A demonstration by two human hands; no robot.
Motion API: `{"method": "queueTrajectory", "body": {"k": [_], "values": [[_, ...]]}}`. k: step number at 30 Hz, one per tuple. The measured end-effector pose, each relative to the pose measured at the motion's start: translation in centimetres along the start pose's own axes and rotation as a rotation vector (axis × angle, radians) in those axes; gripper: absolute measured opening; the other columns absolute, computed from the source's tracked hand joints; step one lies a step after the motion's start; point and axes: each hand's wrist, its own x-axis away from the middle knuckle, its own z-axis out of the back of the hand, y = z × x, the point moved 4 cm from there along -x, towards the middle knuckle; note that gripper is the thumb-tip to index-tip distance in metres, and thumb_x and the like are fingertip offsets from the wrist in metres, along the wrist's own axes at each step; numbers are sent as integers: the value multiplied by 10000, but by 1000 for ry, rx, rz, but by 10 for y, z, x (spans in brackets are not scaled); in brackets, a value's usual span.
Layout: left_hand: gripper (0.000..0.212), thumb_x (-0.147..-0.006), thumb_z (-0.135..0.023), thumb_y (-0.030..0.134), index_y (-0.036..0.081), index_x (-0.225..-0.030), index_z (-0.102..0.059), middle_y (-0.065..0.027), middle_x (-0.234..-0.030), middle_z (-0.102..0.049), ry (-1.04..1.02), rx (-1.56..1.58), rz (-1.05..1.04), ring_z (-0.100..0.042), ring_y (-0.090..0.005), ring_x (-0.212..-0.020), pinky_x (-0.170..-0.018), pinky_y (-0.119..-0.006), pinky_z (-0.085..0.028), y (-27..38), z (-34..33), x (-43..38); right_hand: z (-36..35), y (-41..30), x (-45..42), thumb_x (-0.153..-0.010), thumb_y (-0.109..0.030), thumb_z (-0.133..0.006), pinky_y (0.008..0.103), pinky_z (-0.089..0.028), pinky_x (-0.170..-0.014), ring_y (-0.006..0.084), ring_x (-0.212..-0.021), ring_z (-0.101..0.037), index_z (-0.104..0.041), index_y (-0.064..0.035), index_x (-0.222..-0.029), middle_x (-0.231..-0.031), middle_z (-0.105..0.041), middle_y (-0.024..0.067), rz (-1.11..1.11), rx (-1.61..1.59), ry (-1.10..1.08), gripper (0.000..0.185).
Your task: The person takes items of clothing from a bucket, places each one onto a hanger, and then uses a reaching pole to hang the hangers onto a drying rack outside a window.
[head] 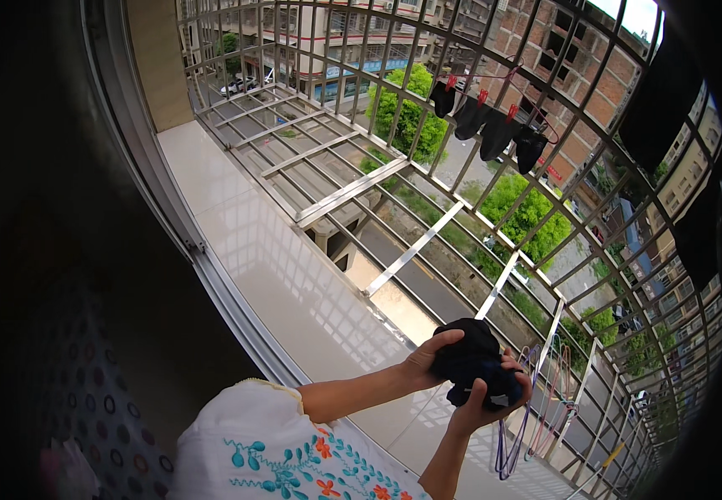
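A bunched bundle of black and dark navy fabric (476,359) is held between my two hands, above the pale tiled ledge and near the metal bars. My left hand (426,361) grips its near side, thumb lying over the top. From below and the far side, my right hand (492,400) cups it, with fingers curled around the edge. A small light patch shows on the cloth by the right thumb. The folds hide what kind of garment or garments it is.
A window track (236,312) borders the glossy ledge (261,250). Beyond it is a barred metal cage (355,181) with open gaps above the street. Several dark socks (497,134) hang from red clips. Wire hangers (548,400) dangle beside my right hand. Dark hanging items (664,106) are at far right.
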Motion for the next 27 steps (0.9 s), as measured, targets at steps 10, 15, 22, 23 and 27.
{"method": "queueTrajectory", "body": {"k": [10,15,22,23,27], "values": [[530,-524,-668,78,171,-1031,-546,-161,-1150,-411,-658,-1598,-1093,-404,-357,-1060,-858,-454,-373,27,-95,-24,13,100,-41,-794,-365,-493,313,-444,-771,202,-885,-531,-488,-45,-1013,-959,-526,72,-961,-944,-8,388],[424,-442,-626,85,143,-852,-537,-147,-1021,-431,-1139,-1795,-1101,-432,-335,-940,-824,-467,-384,24,-108,-54,-25,84,-98,-737,-224,-559,277,-444,-653,159,-732,-534,-474,-61,-854,-776,-514,48,-1278,-562,-411,218],[156,-525,-631,246,196,-667,-592,-63,-832,-528,-1680,-2365,-994,-488,-241,-751,-627,-339,-400,10,-83,-78,-56,131,-124,-653,-65,-619,242,-457,-516,145,-563,-571,-458,-60,-688,-611,-509,38,-1291,40,-1045,165],[153,-540,-636,254,203,-680,-601,-56,-844,-535,-1769,-2445,-931,-495,-244,-774,-638,-341,-403,5,-77,-83,-60,139,-124,-644,-68,-619,239,-455,-514,142,-556,-570,-463,-51,-659,-585,-507,38,-1224,83,-1126,157],[134,-589,-617,218,146,-699,-637,-32,-800,-568,-1973,-2714,-757,-549,-241,-742,-578,-367,-444,-28,-17,-114,-65,170,-115,-609,-87,-607,235,-435,-484,133,-521,-554,-492,-20,-635,-549,-518,47,-1050,249,-1184,136]]}}
